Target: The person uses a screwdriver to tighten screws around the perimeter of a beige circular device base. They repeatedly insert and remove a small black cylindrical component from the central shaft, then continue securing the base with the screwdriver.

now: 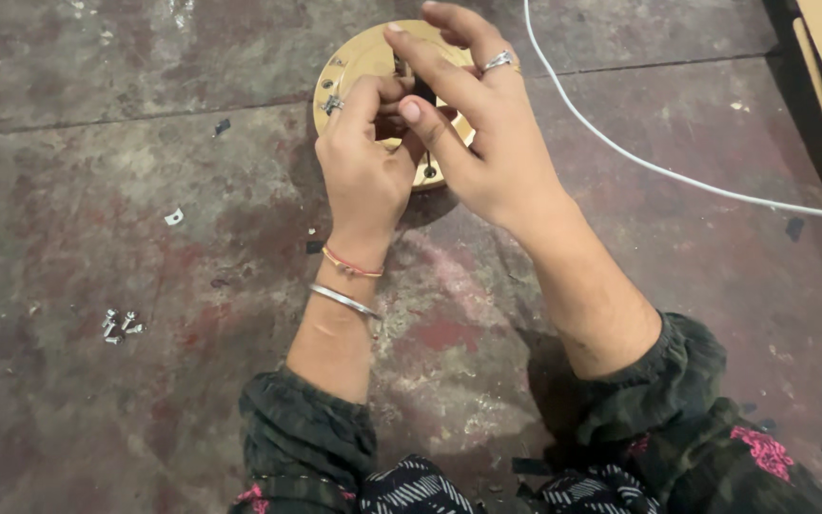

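Pinching a small part over the brass disc, both hands' grips closed; screws lie well apart.

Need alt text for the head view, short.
Two hands, left and right, pinch a small part over a round brass plate on a stained concrete floor. A few loose screws lie to the left, and a white cable runs across the upper right.

Glossy brass-coloured metal disc; rough, stained concrete floor.
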